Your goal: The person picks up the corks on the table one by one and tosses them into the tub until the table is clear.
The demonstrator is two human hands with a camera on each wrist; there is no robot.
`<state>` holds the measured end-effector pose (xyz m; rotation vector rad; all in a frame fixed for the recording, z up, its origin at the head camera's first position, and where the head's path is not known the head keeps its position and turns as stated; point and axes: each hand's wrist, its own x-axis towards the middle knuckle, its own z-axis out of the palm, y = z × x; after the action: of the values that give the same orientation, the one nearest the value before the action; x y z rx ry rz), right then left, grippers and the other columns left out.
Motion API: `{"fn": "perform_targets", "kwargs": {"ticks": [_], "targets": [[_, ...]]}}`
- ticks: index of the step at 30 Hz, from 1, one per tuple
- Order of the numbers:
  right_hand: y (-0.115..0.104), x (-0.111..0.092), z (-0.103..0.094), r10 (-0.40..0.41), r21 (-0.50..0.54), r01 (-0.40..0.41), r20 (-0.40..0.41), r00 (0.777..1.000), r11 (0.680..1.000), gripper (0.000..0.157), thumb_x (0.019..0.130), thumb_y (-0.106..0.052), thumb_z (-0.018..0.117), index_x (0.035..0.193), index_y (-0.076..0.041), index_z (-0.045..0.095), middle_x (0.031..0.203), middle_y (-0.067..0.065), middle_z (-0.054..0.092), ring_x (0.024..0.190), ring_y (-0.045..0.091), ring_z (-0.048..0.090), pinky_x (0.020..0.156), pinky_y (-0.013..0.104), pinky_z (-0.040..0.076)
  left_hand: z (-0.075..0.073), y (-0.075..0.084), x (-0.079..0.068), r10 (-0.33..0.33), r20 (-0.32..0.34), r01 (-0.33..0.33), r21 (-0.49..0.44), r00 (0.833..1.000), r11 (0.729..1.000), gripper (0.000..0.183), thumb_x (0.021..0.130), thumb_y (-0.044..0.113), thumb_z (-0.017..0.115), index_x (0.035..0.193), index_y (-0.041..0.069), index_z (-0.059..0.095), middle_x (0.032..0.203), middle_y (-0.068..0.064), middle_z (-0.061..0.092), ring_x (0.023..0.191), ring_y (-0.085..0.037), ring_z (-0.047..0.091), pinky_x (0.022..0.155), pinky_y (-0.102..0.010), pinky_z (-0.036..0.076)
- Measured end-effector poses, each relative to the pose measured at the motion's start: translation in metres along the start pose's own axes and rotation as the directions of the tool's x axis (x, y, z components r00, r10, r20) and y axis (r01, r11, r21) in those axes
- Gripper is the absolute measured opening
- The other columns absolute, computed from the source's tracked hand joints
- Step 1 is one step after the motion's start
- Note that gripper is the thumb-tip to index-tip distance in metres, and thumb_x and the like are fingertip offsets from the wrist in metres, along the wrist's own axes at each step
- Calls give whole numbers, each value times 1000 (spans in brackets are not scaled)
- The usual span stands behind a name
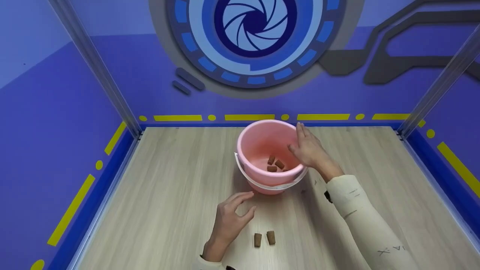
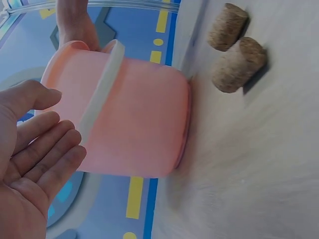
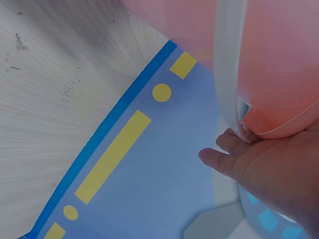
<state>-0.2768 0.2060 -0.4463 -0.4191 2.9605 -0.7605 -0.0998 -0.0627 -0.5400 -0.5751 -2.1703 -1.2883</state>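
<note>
A pink bucket (image 1: pixel 268 180) with a white handle (image 1: pixel 247 178) stands upright on the table, several brown corks (image 1: pixel 279 164) lying at its bottom. At the right side of its rim my right hand (image 1: pixel 309 148) holds on, thumb over the inner side and fingers along the outside. My left hand (image 1: pixel 228 217) hovers in front of the bucket with nothing in it, fingers loosely bent and thumb apart. Two more corks, a left one (image 1: pixel 257 240) and a right one (image 1: pixel 271 237), stand on the table just right of the left hand. The left wrist view shows the empty left palm (image 2: pixel 25 199) beside the bucket.
The wood-patterned table (image 1: pixel 168 195) ends at a blue back wall (image 1: pixel 123 75) with yellow marks, close behind the bucket. Blue side panels with metal corner posts (image 1: pixel 108 71) stand left and right.
</note>
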Motion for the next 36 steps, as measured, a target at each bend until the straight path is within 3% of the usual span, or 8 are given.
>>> {"fn": "perform_targets", "kwargs": {"ticks": [14,22,26,31,36], "targets": [[0,0,0,10,4,-10,-1,1000,1000,85,109,-29,51,166,8,0,173,30,3,158,50,11,126,62,12,1,-8,-20,-35,85,34,21,996,999,39,77,-7,89,113,5,79,110,-3,78,100,-19,76,86,-34,62],[1,0,1,4,2,-4,-2,1000,1000,85,110,-30,51,166,8,0,173,30,4,158,50,12,126,62,13,4,-13,-32,-47,193,44,20,980,999,39,78,-2,90,115,3,77,112,-4,78,105,-20,74,90,-36,61],[2,-1,0,-2,2,2,6,1000,1000,85,109,-31,51,165,8,1,173,31,4,157,51,11,127,62,11,5,-15,-39,-60,275,63,-1,959,998,38,81,1,89,116,1,76,115,-5,77,107,-20,74,92,-37,60],[2,-2,0,5,11,-5,12,1000,1000,85,109,-31,52,166,7,1,173,30,4,158,50,10,127,62,11,5,-17,-46,-137,387,151,-6,912,989,37,85,5,86,120,0,75,118,-6,76,112,-17,71,96,-35,58],[2,-2,1,6,19,-6,0,1000,1000,86,109,-30,53,166,8,2,173,31,6,158,50,12,127,61,12,7,-16,-48,-147,429,161,3,891,987,37,86,5,84,121,1,75,118,-6,75,112,-15,70,97,-34,57]]}}
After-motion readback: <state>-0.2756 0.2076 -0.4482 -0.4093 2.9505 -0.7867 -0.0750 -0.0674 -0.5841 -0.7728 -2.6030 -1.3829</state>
